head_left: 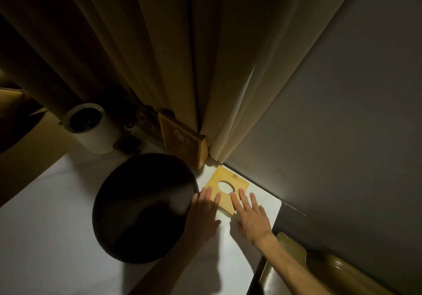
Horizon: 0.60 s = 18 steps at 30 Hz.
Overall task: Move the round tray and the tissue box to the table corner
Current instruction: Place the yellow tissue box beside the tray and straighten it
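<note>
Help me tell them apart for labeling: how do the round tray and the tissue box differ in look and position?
The round tray is dark brown and circular; the tissue box is light yellow wood, square, with an oval opening on top. The tray looks far larger than the box. The box sits nearer the table corner by the wall; the tray lies left of it. Both rest on the white table, and the left hand lies where they meet.

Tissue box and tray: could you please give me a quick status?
Left hand and right hand open, fingertips on tissue box. Box in table corner. Round tray beside it. Nothing in the way.
</note>
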Tool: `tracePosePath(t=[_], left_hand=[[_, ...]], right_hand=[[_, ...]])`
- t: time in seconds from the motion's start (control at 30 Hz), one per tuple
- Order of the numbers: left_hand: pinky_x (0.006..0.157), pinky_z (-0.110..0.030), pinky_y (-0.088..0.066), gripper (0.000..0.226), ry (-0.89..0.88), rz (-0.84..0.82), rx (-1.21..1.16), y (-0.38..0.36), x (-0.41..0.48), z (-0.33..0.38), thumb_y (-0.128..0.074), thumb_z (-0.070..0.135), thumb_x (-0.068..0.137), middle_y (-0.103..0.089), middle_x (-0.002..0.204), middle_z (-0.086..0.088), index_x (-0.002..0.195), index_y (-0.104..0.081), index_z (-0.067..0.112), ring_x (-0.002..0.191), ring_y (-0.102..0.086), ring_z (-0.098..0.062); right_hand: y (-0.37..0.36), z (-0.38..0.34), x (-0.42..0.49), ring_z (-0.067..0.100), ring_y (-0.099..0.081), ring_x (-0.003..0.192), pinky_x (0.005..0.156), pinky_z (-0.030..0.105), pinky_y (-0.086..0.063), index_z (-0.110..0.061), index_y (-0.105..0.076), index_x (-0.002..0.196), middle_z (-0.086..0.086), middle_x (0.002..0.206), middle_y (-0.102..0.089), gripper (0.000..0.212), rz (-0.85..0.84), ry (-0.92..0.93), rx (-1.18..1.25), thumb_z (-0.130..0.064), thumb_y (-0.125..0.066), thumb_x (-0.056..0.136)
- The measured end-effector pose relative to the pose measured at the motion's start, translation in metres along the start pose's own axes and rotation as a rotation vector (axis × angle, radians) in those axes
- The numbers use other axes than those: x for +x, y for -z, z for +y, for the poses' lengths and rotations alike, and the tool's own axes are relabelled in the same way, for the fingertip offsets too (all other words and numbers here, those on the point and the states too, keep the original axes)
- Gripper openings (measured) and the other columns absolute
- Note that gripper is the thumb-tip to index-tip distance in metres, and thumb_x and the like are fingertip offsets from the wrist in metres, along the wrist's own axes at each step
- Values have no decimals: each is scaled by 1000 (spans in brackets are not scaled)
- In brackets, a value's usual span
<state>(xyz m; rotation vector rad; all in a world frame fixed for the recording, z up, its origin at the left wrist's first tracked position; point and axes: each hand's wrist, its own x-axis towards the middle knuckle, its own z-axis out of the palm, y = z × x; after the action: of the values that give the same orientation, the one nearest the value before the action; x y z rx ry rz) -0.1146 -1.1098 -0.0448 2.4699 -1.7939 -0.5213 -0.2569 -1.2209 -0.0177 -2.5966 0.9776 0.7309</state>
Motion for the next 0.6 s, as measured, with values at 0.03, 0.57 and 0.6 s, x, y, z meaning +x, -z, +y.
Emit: tracePosePath(t=[0.03, 0.57, 0.6], left_hand=[[100, -50, -46, 85, -1, -17, 12, 1, 6, -2, -68, 61, 62, -52, 139, -16, 134, -52, 18, 127, -51, -35], [93, -47, -50, 82, -127, -35, -63, -5, 28, 21, -66, 64, 61, -43, 141, -14, 131, -53, 25, 125, -48, -34], [92, -48, -50, 85, -135, -40, -87, -4, 29, 26, -70, 63, 58, -45, 140, -15, 131, -52, 24, 123, -52, -35]], right_hand=[[2, 1, 5, 38, 10, 152, 121, 51, -18, -28, 15, 155, 4, 165, 20, 77, -5, -6, 4, -36, -40, 102], [5, 39, 5, 38, 6, 152, 121, 55, -16, -36, 10, 155, -2, 166, 15, 74, -18, -85, 53, -38, -41, 102], [5, 43, 4, 38, 6, 152, 121, 55, -16, -36, 10, 155, -2, 166, 15, 73, -21, -88, 50, -37, -41, 102]])
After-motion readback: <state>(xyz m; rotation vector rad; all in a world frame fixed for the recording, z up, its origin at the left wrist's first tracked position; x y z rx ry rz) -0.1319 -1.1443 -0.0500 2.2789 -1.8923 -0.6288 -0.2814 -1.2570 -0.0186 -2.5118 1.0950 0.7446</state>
